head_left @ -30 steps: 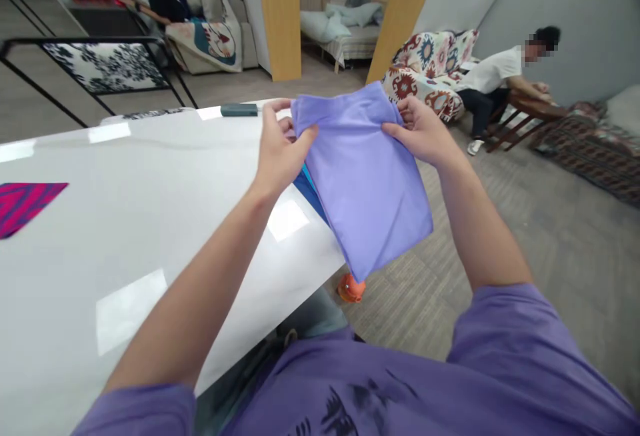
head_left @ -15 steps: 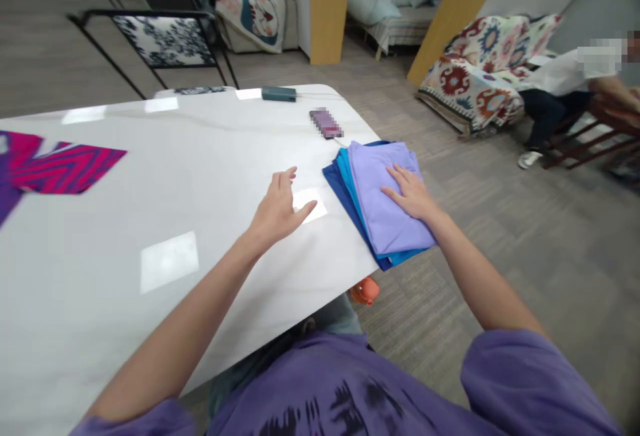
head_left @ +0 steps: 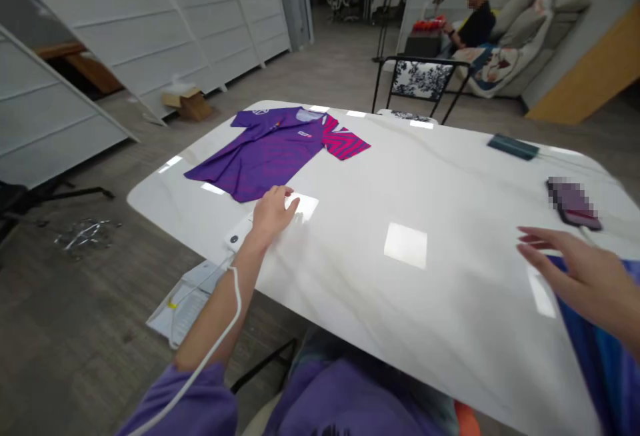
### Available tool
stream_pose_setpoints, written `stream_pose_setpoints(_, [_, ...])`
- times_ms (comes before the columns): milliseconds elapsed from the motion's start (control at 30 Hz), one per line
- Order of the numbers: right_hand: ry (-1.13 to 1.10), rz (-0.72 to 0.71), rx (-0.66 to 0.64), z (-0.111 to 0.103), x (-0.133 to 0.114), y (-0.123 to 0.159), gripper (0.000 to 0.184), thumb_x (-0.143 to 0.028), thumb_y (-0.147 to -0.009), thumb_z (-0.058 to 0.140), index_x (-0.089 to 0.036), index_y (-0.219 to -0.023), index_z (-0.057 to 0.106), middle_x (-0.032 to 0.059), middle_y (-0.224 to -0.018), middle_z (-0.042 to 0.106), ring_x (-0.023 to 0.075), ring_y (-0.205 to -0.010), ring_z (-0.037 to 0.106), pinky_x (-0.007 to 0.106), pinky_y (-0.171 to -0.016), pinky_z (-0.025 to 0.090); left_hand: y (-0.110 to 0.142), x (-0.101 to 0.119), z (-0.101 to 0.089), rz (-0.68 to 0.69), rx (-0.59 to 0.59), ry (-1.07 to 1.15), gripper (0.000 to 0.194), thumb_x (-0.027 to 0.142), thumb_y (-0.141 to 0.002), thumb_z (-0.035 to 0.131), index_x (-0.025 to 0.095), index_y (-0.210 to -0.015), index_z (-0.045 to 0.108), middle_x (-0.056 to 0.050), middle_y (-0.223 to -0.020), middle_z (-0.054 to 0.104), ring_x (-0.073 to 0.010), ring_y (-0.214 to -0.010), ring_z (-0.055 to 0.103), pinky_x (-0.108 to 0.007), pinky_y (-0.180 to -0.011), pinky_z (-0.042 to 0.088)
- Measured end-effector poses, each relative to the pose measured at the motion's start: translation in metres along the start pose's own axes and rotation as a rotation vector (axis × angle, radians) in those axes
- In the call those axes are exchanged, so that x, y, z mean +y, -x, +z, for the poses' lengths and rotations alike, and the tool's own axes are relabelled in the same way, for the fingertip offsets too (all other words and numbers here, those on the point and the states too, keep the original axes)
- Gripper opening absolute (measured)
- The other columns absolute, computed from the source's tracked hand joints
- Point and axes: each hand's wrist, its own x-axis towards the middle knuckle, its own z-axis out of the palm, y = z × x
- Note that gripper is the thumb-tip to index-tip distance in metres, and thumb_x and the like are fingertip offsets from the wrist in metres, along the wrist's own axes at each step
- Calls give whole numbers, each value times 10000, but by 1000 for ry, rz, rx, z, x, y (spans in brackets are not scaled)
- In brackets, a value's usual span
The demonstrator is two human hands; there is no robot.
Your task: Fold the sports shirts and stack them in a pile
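Note:
A purple short-sleeved shirt [head_left: 273, 153] with a pink-striped sleeve lies spread on the white table [head_left: 345, 263]. Just in front of its lower hem is my left hand [head_left: 273, 215], thumb apart and nothing in it; whether it touches the table I cannot tell. A white box [head_left: 239, 233] with a dark round spot lies partly behind my left wrist, and a white cable [head_left: 235, 303] runs from it across my forearm. At the right, my right hand [head_left: 583, 276] is held with fingers stretched out and empty, next to the folded blue clothes [head_left: 595, 356], cut off by the frame.
A phone [head_left: 574, 204] with a cable and a dark green case-like block [head_left: 513, 146] lie on the table's right side. Behind it stands a black-framed chair [head_left: 420, 83]. A person [head_left: 477, 23] sits on a sofa farther back. A cardboard box [head_left: 187, 103] rests on the floor.
The view has swung left, bringing the whole purple shirt into sight. My right hand has come off the folded stack, and my left hand is now near the shirt.

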Motion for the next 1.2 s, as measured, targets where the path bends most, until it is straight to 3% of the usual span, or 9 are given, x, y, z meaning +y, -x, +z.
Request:
stream_pose_setpoints(100, [-6, -203, -236, 89, -87, -72, 572, -836, -959, 666, -500, -1409, 773, 230, -1362, 805, 448, -1101, 838, 671, -824, 625, -23, -44, -5, -120, 10, -84, 359, 382, -1084, 616, 223, -1386, 729, -171, -1420, 749, -371, -1338, 713, -527, -1184, 549])
stream_pose_setpoints(200, [23, -323, -378, 187, -172, -147, 709, -853, -1049, 516, -381, -1534, 725, 152, -1513, 763, 425, -1134, 839, 693, -1055, 655, -50, -69, 1, -186, -18, -144, 446, 352, -1070, 610, 205, -1477, 719, -198, -1543, 700, -400, -1416, 671, -547, -1203, 536])
stream_pose_setpoints(333, [98, -352, -375, 300, -268, -236, 828, -719, -1155, 353, -229, -1819, 421, 142, -1876, 398, 393, -1700, 464, 663, -1370, 425, -76, -78, 12, -162, -126, -182, 546, 424, -1094, 605, 240, -1604, 671, -148, -1738, 592, -376, -1573, 563, -533, -1278, 483])
stream_pose_setpoints(433, [180, -323, -419, 348, -299, -281, 794, -675, -1190, 271, -241, -1852, 341, 120, -1930, 270, 336, -1785, 301, 662, -1438, 262, -77, -66, 21, -101, -197, -202, 591, 557, -1132, 550, 274, -1638, 661, -126, -1777, 562, -387, -1604, 517, -568, -1298, 443])
stream_pose_setpoints(500, [237, -352, -451, 357, -293, -299, 738, -668, -1197, 263, -273, -1794, 442, 108, -1914, 328, 312, -1777, 316, 664, -1451, 182, -71, -49, 29, -44, -222, -213, 631, 625, -1140, 518, 296, -1662, 647, -119, -1784, 551, -402, -1591, 506, -589, -1294, 424])
stream_pose_setpoints(667, [286, -312, -401, 315, -206, -315, 655, -676, -1187, 265, -281, -1536, 654, 122, -1705, 625, 306, -1584, 572, 670, -1409, 219, -42, 14, 50, 99, -271, -201, 705, 686, -1133, 511, 263, -1682, 636, -191, -1680, 589, -447, -1482, 530, -650, -1243, 409])
stream_pose_setpoints(1000, [443, 57, -327, 139, 34, -257, 650, -676, -1167, 341, -237, -1473, 709, 174, -1625, 684, 376, -1519, 626, 711, -1346, 259, 82, 199, 89, 522, -547, 84, 693, 723, -1059, 650, 234, -1547, 706, -221, -1475, 663, -438, -1355, 622, -665, -1153, 498])
stream_pose_setpoints(1100, [546, 167, -325, 96, 71, -227, 658, -662, -1154, 408, -191, -1500, 710, 236, -1608, 676, 417, -1544, 600, 696, -1320, 323, 125, 261, 112, 585, -665, 229, 819, 732, -1035, 681, 217, -1665, 590, -254, -1570, 627, -479, -1434, 601, -717, -1180, 505])
stream_pose_setpoints(1200, [596, 174, -273, 66, 73, -190, 692, -642, -1153, 456, -145, -1597, 643, 274, -1639, 643, 434, -1572, 579, 662, -1303, 388, 162, 309, 127, 699, -776, 415, 974, 755, -1026, 687, 181, -1772, 439, -277, -1755, 491, -505, -1568, 528, -752, -1245, 486])
